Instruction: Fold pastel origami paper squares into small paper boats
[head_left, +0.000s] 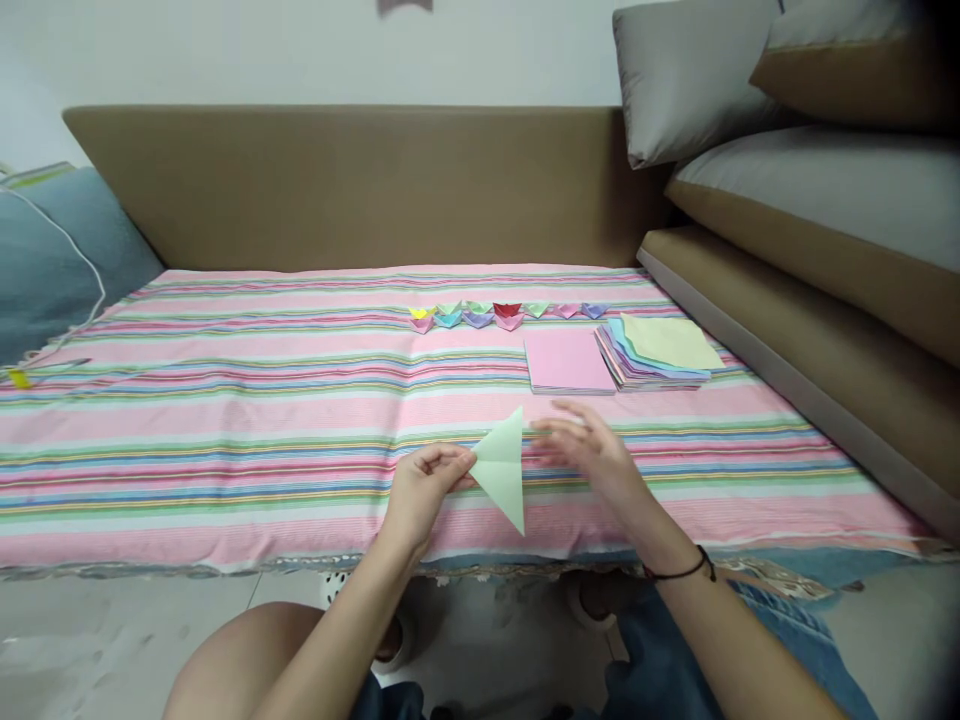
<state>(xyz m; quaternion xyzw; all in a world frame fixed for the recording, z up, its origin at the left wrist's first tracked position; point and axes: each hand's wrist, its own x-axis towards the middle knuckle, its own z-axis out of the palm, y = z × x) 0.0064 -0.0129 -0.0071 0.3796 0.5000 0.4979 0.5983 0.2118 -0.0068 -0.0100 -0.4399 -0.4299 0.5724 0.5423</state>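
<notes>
A pale green sheet of origami paper point(504, 468), folded into a triangle with a crease across its middle, hangs in the air over the near part of the striped cloth. My left hand point(427, 485) pinches its left corner between thumb and fingers. Just right of the paper's long edge, my right hand point(589, 450) is raised with its fingers apart and holds nothing; those fingers are slightly blurred. Beyond the hands, several small folded paper boats point(507, 316) in mixed colours stand in two rows.
A pink paper stack point(568, 362) lies beside a fanned stack of coloured sheets point(667, 345) on the striped cloth point(300, 410). Grey and brown cushions point(817, 210) are piled along the right. A brown backrest point(360, 185) closes off the far side. At far left lies a white cable point(94, 270).
</notes>
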